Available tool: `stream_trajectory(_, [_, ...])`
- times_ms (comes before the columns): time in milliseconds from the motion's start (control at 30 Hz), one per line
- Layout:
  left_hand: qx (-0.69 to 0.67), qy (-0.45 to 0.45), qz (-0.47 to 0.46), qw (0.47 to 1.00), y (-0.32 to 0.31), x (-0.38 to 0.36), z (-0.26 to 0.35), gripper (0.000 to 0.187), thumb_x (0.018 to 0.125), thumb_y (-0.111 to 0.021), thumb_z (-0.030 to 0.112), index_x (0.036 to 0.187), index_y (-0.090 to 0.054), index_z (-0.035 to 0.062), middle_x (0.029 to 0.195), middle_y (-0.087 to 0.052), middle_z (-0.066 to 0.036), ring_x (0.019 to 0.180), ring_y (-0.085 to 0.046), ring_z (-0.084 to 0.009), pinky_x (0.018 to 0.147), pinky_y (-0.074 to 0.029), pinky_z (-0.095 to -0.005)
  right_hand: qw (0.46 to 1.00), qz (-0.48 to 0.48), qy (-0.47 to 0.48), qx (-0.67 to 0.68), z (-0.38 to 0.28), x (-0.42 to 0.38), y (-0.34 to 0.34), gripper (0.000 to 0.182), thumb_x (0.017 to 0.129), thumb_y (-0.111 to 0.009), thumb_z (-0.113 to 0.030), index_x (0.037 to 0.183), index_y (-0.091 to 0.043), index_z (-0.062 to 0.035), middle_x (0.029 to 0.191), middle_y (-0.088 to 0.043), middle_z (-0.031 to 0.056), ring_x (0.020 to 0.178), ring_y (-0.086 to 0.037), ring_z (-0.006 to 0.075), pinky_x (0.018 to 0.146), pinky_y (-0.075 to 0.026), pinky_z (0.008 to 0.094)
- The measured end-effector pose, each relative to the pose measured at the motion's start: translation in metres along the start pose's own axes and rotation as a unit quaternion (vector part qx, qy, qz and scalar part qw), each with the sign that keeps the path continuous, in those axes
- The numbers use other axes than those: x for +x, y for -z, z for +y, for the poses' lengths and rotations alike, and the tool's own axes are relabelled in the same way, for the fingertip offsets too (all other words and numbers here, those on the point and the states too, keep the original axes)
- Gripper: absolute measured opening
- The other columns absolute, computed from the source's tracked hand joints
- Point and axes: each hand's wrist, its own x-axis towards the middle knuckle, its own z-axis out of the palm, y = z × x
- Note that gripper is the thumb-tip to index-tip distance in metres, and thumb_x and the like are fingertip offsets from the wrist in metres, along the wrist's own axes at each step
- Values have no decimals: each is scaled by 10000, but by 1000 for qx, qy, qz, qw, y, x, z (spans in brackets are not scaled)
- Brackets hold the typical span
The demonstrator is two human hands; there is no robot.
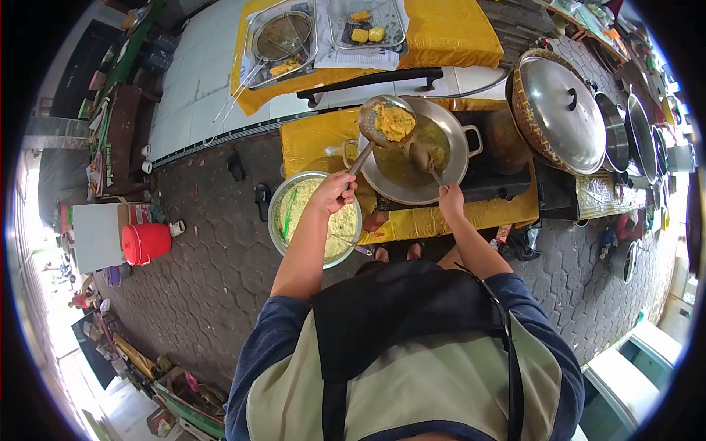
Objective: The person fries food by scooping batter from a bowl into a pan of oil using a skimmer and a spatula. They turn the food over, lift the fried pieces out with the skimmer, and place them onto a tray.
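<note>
My left hand (334, 192) is closed round the handle of a perforated skimmer (370, 126). On the skimmer lies a golden fritter (393, 121), held over the left rim of a wide metal wok (397, 192). With closed fingers, my right hand (451, 200) grips a ladle (421, 156), whose bowl dips into the oil (401, 169) in the wok. Something fried shows beside the ladle's bowl, partly hidden. Below my left forearm stands a large metal basin (278, 231) of pale yellow batter, with a green utensil (289, 209) in it.
Behind the wok, a tray (315, 55) holds a round strainer (282, 37) and fried food; another tray (401, 37) holds several pieces. A big lidded pot (562, 110) stands at the right. A red bucket (140, 245) sits at the left, and sandals (262, 200) lie on the paving.
</note>
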Motion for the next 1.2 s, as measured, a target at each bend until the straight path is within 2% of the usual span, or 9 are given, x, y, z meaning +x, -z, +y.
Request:
stream_trajectory(67, [-2,3,-2,1000,2,-5,5,66,825,-487,102,838,-427,77,667,-430,-13,455,-343,-57,426,-294,-212,1000,12,-6,-2,-3,-1,-1,313,832,-492,-198,978,-503,79,939,-541,254,904,-519,395,765,-431,425])
stream_trajectory(200, [-12,1,-15,1000,9,-8,8,70,822,-490,98,828,-424,77,665,-430,-15,455,-344,-57,426,-298,-216,1000,20,-4,-1,-12,-6,4,294,834,-493,-203,953,-508,66,925,-542,253,889,-521,396,743,-429,429])
stream_trajectory(300, [-22,-3,-5,1000,9,-10,5,71,823,-490,98,824,-422,74,664,-431,-18,451,-345,-61,425,-300,-217,997,-2,-65,50,-26,-15,13,281,834,-498,-209,928,-508,56,914,-543,250,864,-522,400,717,-422,434])
stream_trajectory(500, [-75,10,-28,997,10,2,-40,61,830,-485,104,824,-433,74,665,-450,-28,441,-352,-65,425,-300,-221,989,110,-45,92,-33,-25,22,257,835,-492,-201,884,-511,50,845,-544,225,809,-519,389,702,-407,428])
stream_trajectory(667, [-152,67,-27,986,3,19,-91,77,852,-495,153,828,-442,102,655,-457,-18,439,-359,-58,411,-279,-216,979,192,36,61,-19,-15,31,259,848,-481,-230,869,-510,26,756,-559,189,712,-538,360,664,-416,407])
stream_trajectory(700, [-156,72,-39,984,7,28,-106,95,856,-502,173,823,-435,113,649,-453,-10,439,-356,-52,405,-271,-217,979,190,42,56,-23,-15,36,259,848,-481,-230,869,-510,26,756,-559,189,712,-538,360,664,-416,407])
stream_trajectory(767, [-165,79,-36,982,4,34,-120,98,855,-504,175,820,-432,117,649,-450,-5,441,-355,-49,406,-270,-217,988,131,-21,77,-34,-17,48,251,843,-479,-210,874,-517,36,822,-546,202,779,-524,371,698,-409,409])
stream_trajectory(1000, [-210,120,-34,970,20,53,-155,104,855,-504,182,806,-426,133,633,-440,14,440,-339,-48,425,-272,-214,990,131,19,42,-34,-21,54,260,842,-478,-225,869,-520,30,824,-556,203,778,-529,374,695,-412,407])
stream_trajectory(1200, [-229,106,-10,968,48,64,-145,118,835,-526,164,780,-441,104,604,-438,-15,440,-343,-74,415,-295,-221,994,90,7,64,-17,-13,42,267,840,-478,-232,887,-524,27,828,-559,207,784,-528,378,700,-411,407])
